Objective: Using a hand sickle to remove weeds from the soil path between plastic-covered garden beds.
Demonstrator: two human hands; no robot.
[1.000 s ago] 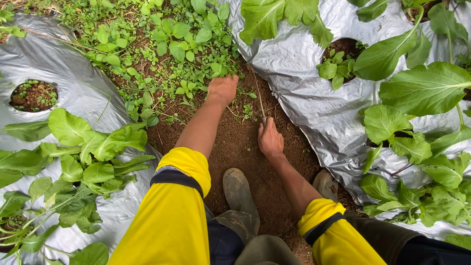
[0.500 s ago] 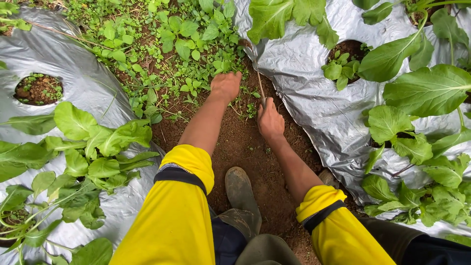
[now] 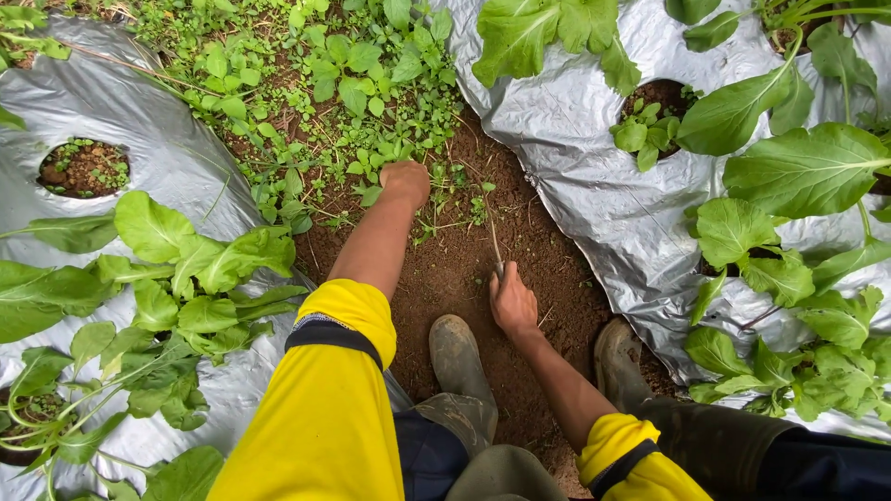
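The left hand [image 3: 406, 183] is fisted around weeds [image 3: 371, 172] at the green patch's edge, while the right hand [image 3: 512, 303] (nearer the body) grips a thin blade [image 3: 495, 243] pointing away toward them.

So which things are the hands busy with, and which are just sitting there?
In use:
- left hand gripping small weeds
- right hand holding a thin blade
- bare soil

Just there:
- silver plastic sheet
- leafy vegetable plants
- muddy boots
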